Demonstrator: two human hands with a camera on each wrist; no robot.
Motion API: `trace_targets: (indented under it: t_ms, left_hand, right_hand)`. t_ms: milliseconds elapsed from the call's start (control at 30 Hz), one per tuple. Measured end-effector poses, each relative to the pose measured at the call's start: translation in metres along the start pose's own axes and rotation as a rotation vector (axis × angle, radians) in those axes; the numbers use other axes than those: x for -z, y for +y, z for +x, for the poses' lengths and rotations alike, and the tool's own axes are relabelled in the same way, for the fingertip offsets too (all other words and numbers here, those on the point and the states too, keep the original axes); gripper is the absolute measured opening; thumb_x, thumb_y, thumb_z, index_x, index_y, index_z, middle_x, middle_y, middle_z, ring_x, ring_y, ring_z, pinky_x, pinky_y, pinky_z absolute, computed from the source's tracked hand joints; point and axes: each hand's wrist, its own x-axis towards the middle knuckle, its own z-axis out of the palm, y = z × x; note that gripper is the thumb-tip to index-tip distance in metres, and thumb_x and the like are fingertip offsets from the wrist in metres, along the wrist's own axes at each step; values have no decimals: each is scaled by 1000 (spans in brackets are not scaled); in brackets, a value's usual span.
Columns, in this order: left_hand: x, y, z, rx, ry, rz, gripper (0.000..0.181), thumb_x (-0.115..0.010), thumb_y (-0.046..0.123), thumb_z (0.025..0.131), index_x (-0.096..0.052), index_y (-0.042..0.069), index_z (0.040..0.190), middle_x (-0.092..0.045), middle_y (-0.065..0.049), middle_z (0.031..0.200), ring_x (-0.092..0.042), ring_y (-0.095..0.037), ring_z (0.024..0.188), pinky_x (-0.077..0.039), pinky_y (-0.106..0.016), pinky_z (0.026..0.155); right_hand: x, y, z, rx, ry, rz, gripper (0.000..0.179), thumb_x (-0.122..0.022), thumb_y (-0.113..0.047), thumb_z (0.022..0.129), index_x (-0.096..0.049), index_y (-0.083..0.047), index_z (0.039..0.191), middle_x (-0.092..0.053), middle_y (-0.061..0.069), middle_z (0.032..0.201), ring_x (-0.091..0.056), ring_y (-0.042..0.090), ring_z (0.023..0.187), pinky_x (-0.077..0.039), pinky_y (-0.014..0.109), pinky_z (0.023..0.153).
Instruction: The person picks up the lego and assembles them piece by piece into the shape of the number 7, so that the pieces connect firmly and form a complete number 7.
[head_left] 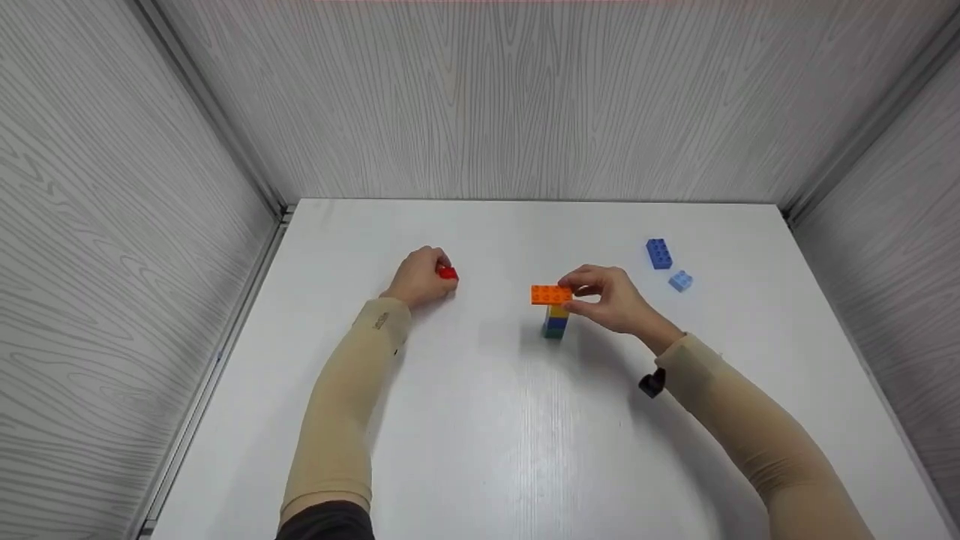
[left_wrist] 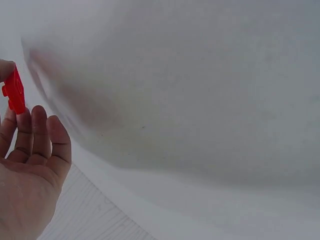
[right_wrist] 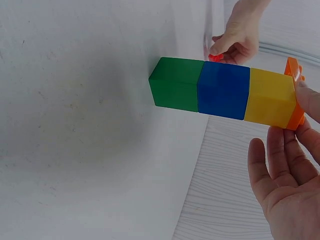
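Note:
A small red toy brick (left_wrist: 18, 92) is pinched between the thumb and fingers of my left hand (head_left: 421, 279), close over the table at left of centre. My right hand (head_left: 611, 300) pinches one end of a flat orange brick (head_left: 550, 295), which lies across the top of a small tower. From the bottom up, the tower has a green brick (right_wrist: 177, 84), a blue brick (right_wrist: 223, 90) and a yellow brick (right_wrist: 270, 97). The orange brick juts out past the yellow one. Its right end is partly hidden by my fingers.
A dark blue brick (head_left: 659, 253) and a smaller light blue brick (head_left: 681, 281) lie at the back right of the white table (head_left: 480, 420). Wood-grain panels (head_left: 480, 97) stand at the back and both sides.

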Motion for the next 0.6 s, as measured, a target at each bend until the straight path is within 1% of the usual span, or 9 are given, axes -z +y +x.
trace_targets:
  t_ms: [167, 333, 433, 600]
  left_hand:
    - [0, 14, -9, -53, -21, -54, 40, -81, 24, 96, -69, 5, 130, -70, -16, 129, -64, -32, 121, -57, -49, 113]
    - [-2, 28, -19, -83, -47, -114, 41, -84, 23, 96, -68, 7, 131, -69, -14, 128, -64, -30, 120, -59, -47, 112]
    - [-3, 34, -25, -104, -42, -163, 40, -84, 22, 96, -67, 9, 131, -69, -12, 127, -63, -29, 118, -59, -45, 110]
    - [-3, 44, -36, -173, -12, -262, 36, -84, 18, 95, -69, 10, 127, -71, -11, 124, -63, -27, 115, -59, -42, 104]
  right_hand:
    - [1, -1, 0, -10, 1, 1, 30, -84, -6, 100, -84, -9, 130, -79, 14, 131, -73, 33, 121, -60, 58, 116]
    - [1, -1, 1, -14, -3, 5, 31, -84, -5, 99, -84, -9, 130, -79, 15, 131, -73, 34, 122, -59, 60, 117]
    - [0, -2, 1, -17, -6, 1, 30, -84, -6, 100, -84, -10, 130, -79, 14, 131, -73, 33, 122, -59, 60, 117]
    - [0, -3, 0, -14, -1, 2, 29, -84, -7, 100, -84, -10, 129, -79, 14, 130, -73, 32, 120, -60, 58, 116]
